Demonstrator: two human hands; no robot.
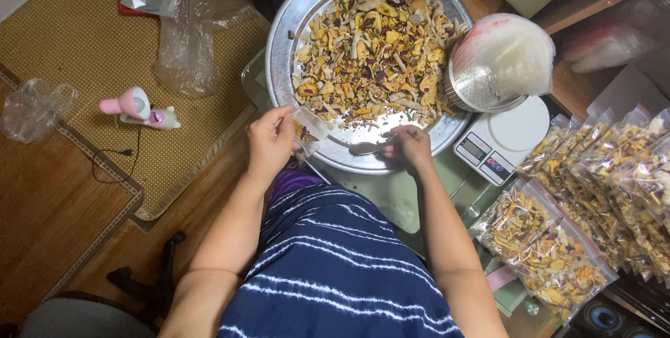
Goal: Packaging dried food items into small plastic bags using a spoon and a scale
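Two hands work at the near rim of the round metal tray point(279, 52) heaped with mixed dried snack pieces point(373, 45). The left hand point(271, 139) pinches a small clear zip bag point(307, 131) by its mouth, tilted over the rim; the right hand point(410, 148) closes around a metal spoon point(366, 147). Filling goes best with the bag mouth held wide, low over the tray, taking modest scoops. Filled bags point(551, 258) lie right, beside the scale point(499, 144).

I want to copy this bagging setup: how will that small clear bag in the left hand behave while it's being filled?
The bag looks like thin film, so probably floppy and needing the left hand to hold it open. Only partly filled, it is likely light. The right hand holds a spoon; dry mix may spill if the bag sags.
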